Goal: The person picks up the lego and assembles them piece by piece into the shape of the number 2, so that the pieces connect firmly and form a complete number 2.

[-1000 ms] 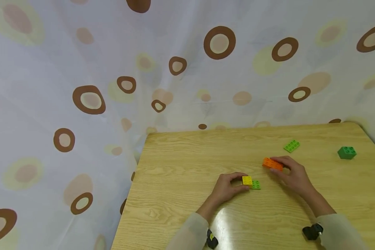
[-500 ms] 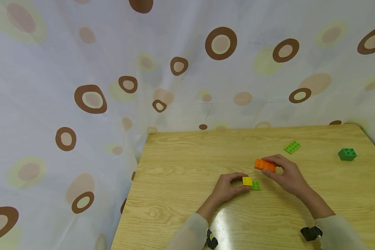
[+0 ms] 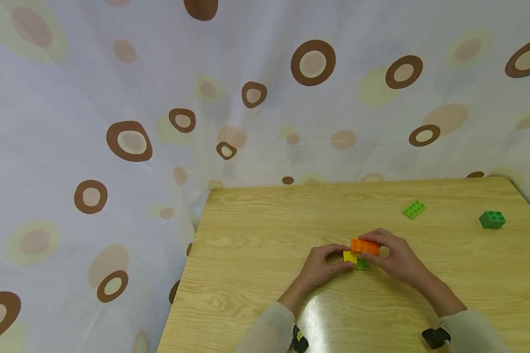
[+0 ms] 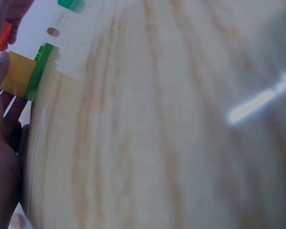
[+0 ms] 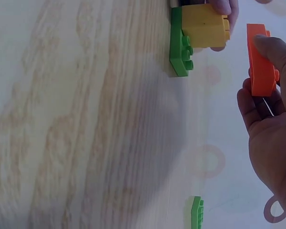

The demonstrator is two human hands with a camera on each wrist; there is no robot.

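My left hand (image 3: 319,267) grips a yellow toy building brick (image 3: 349,256) between thumb and fingers. That brick sits on one end of a light green plate brick (image 5: 178,47), whose bare studs show in the right wrist view. With thumb and fingers, my right hand (image 3: 399,257) pinches a longer orange brick (image 3: 365,246). It is held above the green plate and overlaps the yellow brick's edge in the head view. In the right wrist view, a gap shows between the orange brick (image 5: 261,71) and the yellow brick (image 5: 205,26).
A second light green plate brick (image 3: 413,209) lies further back on the wooden table (image 3: 247,225). Near the right edge stands a dark green brick (image 3: 492,219). A patterned curtain (image 3: 265,122) hangs behind the table and along its left side.
My right hand has carried the orange brick left and nearer, from right of the yellow brick to over the green plate. The left hand has stayed on the yellow brick.
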